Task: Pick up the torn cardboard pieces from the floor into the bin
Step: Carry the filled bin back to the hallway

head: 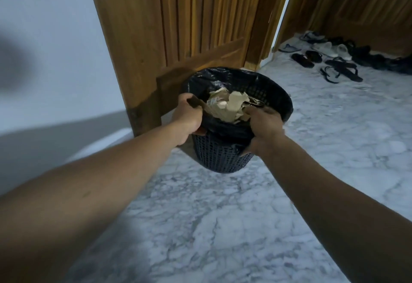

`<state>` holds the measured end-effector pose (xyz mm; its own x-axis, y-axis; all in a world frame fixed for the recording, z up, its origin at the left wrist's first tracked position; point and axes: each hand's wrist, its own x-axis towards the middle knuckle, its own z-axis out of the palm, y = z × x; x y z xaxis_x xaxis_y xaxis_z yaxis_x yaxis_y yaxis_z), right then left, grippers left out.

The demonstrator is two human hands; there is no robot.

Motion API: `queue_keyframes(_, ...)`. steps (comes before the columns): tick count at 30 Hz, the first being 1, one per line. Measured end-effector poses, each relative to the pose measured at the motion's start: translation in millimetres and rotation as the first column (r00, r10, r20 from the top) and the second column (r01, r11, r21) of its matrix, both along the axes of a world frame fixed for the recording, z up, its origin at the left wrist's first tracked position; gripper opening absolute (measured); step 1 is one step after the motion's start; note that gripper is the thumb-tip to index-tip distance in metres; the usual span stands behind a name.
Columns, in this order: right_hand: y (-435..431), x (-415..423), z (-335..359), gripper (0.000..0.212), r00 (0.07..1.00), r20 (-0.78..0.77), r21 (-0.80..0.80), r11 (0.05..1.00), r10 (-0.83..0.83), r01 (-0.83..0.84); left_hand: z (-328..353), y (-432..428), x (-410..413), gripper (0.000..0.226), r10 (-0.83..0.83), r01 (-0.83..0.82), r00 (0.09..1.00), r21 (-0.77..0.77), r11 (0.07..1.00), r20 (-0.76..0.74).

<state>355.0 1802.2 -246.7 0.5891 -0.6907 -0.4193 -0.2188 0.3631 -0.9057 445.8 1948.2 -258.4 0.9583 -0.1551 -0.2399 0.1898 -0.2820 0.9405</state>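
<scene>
A black mesh bin [220, 157] lined with a black plastic bag stands on the marble floor in front of a wooden door. Torn brown cardboard pieces [231, 106] fill its top. My left hand [188, 117] grips the bin's near left rim, with a brown cardboard piece under its fingers. On the near right rim my right hand [264, 130] is closed over the bag and rim. Both arms reach forward from the bottom of the view.
A wooden door [178, 26] stands right behind the bin, and a white wall [49, 37] is on the left. Several sandals and slippers [334, 59] lie on the marble floor [223, 227] at the back right, by a second wooden door [356, 3].
</scene>
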Motion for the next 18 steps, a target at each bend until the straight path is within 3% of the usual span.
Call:
queue_keyframes(2,20.8,7.5,-9.6,0.060,0.999,0.021,-0.073,0.997,-0.030,0.032,-3.0,-7.3,6.3,0.025,0.009,-0.010,1.000,0.034,0.999,0.029)
queue_keyframes(6,15.3,25.9,-18.4,0.063,0.995,0.067,-0.167,0.982,-0.079,0.089,-15.8,-20.0,15.3,0.043,0.005,-0.049,0.985,0.255,0.966,0.173)
queue_keyframes(9,-7.2,39.3,-21.3,0.074,0.985,0.167,-0.089,0.994,-0.051,0.066,-19.9,-33.2,25.0,0.055,0.034,-0.033,0.999,-0.026,0.999,0.030)
queue_keyframes(12,-10.2,44.7,-19.2,0.076,0.970,0.230,-0.051,0.995,-0.076,0.090,-14.3,-44.8,25.8,0.060,0.062,-0.088,0.993,-0.280,0.956,-0.099)
queue_keyframes(14,-4.3,38.3,-17.6,0.075,0.968,0.238,-0.074,0.992,-0.084,0.104,-14.7,-42.8,17.4,0.061,0.118,-0.153,0.985,-0.331,0.931,-0.125)
queue_keyframes(18,25.4,2.7,-22.2,0.078,0.993,0.114,-0.272,0.961,-0.009,0.040,-26.6,-11.0,-26.3,0.069,0.231,-0.263,0.963,-0.288,0.921,-0.139)
